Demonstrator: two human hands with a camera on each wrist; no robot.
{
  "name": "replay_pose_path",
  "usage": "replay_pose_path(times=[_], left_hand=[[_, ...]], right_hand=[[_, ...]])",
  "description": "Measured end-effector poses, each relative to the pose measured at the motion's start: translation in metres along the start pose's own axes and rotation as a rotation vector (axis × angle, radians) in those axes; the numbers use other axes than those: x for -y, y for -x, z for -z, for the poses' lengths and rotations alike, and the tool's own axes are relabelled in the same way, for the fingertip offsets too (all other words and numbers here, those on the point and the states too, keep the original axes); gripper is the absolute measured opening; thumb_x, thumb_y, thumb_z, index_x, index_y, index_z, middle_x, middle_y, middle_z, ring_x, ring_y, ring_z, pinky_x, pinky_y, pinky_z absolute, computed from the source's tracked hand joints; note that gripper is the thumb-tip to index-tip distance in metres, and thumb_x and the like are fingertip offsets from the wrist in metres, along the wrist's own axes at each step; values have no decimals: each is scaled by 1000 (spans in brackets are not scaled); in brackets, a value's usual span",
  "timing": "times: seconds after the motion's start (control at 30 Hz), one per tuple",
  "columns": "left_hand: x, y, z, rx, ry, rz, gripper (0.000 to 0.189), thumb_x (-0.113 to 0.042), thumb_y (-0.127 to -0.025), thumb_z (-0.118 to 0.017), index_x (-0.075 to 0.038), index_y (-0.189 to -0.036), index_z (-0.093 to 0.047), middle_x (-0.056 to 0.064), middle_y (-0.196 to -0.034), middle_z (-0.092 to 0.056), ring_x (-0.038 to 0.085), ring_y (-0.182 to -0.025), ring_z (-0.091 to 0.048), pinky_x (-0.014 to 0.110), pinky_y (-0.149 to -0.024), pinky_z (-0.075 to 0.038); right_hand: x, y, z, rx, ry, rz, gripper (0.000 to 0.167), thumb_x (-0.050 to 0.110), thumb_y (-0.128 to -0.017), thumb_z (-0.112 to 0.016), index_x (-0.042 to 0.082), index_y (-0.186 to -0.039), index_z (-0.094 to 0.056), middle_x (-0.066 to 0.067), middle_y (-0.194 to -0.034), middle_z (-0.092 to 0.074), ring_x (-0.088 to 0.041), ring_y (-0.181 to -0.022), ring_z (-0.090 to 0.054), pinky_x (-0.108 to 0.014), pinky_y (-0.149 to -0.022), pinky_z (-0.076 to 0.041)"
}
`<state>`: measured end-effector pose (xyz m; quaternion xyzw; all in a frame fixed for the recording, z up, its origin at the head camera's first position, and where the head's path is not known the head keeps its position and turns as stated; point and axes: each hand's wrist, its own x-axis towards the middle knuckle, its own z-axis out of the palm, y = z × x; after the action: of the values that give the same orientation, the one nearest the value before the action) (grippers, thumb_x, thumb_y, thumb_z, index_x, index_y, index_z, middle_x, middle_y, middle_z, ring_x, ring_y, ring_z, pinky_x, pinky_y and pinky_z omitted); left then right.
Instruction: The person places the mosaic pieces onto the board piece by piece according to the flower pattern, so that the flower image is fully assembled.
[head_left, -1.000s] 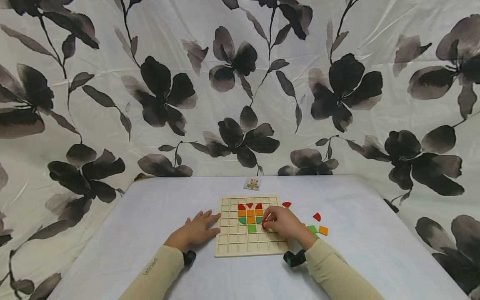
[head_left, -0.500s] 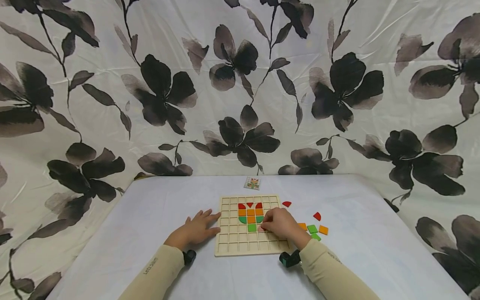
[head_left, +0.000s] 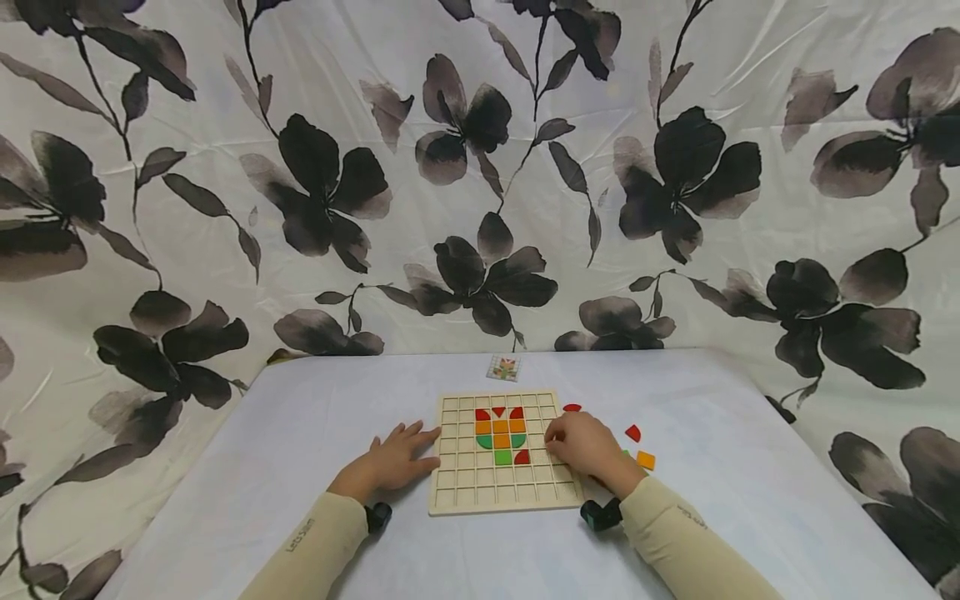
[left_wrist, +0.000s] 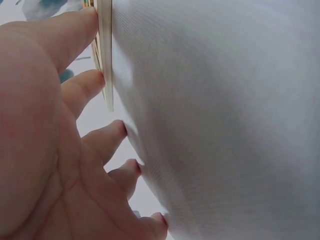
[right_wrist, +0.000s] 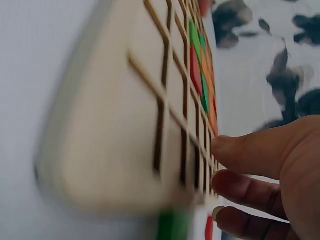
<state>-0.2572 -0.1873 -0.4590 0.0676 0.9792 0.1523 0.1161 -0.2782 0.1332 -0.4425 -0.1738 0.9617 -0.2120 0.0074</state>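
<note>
A wooden grid board [head_left: 480, 493] lies on the white table with red, orange and green tiles set in its cells. Beside a light green square tile [head_left: 503, 457] sits a red quarter-round tile [head_left: 522, 457]. My left hand [head_left: 393, 457] has its fingers spread on the table; in the left wrist view its thumb and index finger touch the board's edge. Over the board's right side hovers my right hand [head_left: 588, 446]. In the right wrist view, no tile shows between its thumb [right_wrist: 250, 154] and fingers, which are apart.
To the right of the board lie loose tiles: an orange square [head_left: 646, 460], a red quarter-round piece [head_left: 633, 433] and another red one [head_left: 572, 408]. Green pieces are mostly hidden by my right hand. A small pattern card [head_left: 503, 367] lies behind the board.
The right hand put the red quarter-round tile into the cell beside the green square and let go. It then moved right. The left hand has stayed in place.
</note>
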Motion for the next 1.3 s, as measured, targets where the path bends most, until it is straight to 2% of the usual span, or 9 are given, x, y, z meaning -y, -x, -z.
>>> replay_pose_path(times=[0.17,0.33,0.43,0.53,0.67,0.83,1.0,1.13,1.3], left_hand=[[-1,1,0,-1,1,-7,62,-51,-94,-55,-26,-149,-40,12,-158,-30,42,-147,-20,72,-111,-13],[0,2,0,2,4,-3,62,-51,-94,-54,-25,-149,-40,12,-158,-30,42,-147,-19,72,-111,-13],[1,1,0,1,5,-1,62,-51,-94,-55,-25,-148,-41,12,-158,-30,42,-147,-20,72,-111,-13],[3,0,-1,-2,-2,-2,62,-52,-94,-55,-25,-148,-41,12,-158,-31,42,-147,-20,72,-111,-13],[4,-1,-2,-6,-5,-5,63,-52,-93,-55,-26,-149,-40,11,-158,-31,42,-147,-20,72,-111,-13],[2,-1,-2,-9,-3,-9,62,-52,-93,-55,-26,-148,-41,12,-158,-31,42,-147,-20,72,-111,-13],[1,0,0,-7,-5,-9,62,-51,-93,-55,-26,-148,-41,12,-158,-31,42,-147,-20,72,-111,-13],[0,1,2,-4,-9,-7,62,-52,-94,-55,-26,-149,-40,12,-158,-30,42,-147,-20,71,-111,-13],[-1,2,3,-2,-2,-9,62,-50,-94,-55,-25,-149,-40,13,-158,-31,43,-147,-20,72,-111,-13]], right_hand=[[-39,2,19,-6,70,-135,8,19,-88,-68,14,-92,-73,1,-80,-63,-14,-68,-53,-28,-60,-45],[-73,9,33,8,73,-258,20,20,-88,-67,9,-105,-70,-5,-89,-65,-18,-72,-54,-31,-62,-49],[-83,15,39,11,92,-312,29,24,-89,-67,5,-111,-68,-8,-95,-68,-19,-75,-55,-34,-64,-51],[-89,19,42,26,106,-357,32,27,-89,-67,2,-108,-69,-8,-91,-68,-20,-73,-56,-35,-62,-51],[-93,21,43,40,104,-371,26,26,-89,-67,2,-102,-69,-6,-84,-65,-21,-72,-55,-33,-61,-48],[-91,20,41,-8,76,-334,20,20,-88,-70,5,-101,-68,-5,-85,-64,-20,-71,-54,-32,-59,-46],[-80,12,37,-53,-47,-287,7,14,-88,-69,10,-93,-68,-4,-83,-63,-19,-72,-53,-30,-61,-45],[-61,5,34,-69,-156,-236,4,12,-88,-67,10,-92,-70,-3,-90,-66,-19,-78,-54,-31,-66,-47],[-28,-6,22,-75,-222,-164,3,15,-89,-68,12,-88,-69,1,-88,-68,-15,-76,-54,-28,-64,-45]])
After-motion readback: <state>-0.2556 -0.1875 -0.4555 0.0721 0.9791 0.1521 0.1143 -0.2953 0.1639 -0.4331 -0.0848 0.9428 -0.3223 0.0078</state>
